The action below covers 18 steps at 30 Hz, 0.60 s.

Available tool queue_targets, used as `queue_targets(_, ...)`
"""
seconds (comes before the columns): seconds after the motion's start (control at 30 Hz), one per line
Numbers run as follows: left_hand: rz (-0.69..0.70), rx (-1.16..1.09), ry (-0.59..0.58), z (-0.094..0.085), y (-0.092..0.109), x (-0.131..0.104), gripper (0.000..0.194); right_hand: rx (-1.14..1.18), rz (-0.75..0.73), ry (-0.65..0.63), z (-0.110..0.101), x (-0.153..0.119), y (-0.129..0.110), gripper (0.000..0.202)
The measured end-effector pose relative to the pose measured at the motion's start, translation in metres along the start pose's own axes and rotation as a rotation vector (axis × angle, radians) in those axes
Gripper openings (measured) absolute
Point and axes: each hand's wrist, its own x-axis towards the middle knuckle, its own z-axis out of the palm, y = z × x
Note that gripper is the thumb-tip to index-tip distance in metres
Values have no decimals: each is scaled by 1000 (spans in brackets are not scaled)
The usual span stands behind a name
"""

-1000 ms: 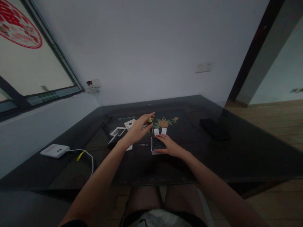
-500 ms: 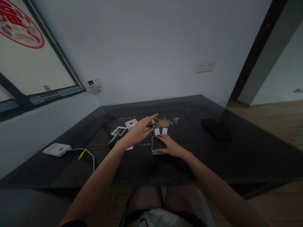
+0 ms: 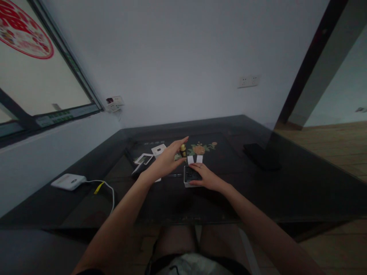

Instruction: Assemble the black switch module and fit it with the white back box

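Note:
My left hand (image 3: 169, 157) hovers over the middle of the table, its fingers and thumb spread apart. Close to its open side is a small gold-and-black object (image 3: 182, 150), seemingly upright; I cannot make out its kind. My right hand (image 3: 207, 176) is closed around a small white box (image 3: 190, 185), fingers at the far side and thumb at the near side. Dark contents (image 3: 191, 174) show inside the box, partly hidden by the hand. Two white flaps (image 3: 199, 159) stand out from its far edge.
Left of my left hand lie a white box (image 3: 158, 149) and a white-framed card (image 3: 143, 158). A white device (image 3: 69, 181) with a cable and yellow tag (image 3: 99, 188) is at the table's left. A dark flat object (image 3: 260, 156) lies at the right.
My left hand has drawn slightly left and its gap has widened, so more of the gold-and-black object shows. My right hand and the box have stayed put.

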Motion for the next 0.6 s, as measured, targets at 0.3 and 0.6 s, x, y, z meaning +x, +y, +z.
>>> queue_targets(0.3, -63, 155, 106, 12, -7, 0, 44, 8, -2, 9, 0, 1, 1, 74)
queue_targets(0.6, -39, -30, 118, 11, -3, -1, 47, -1, 2, -1, 1, 1, 2, 75)
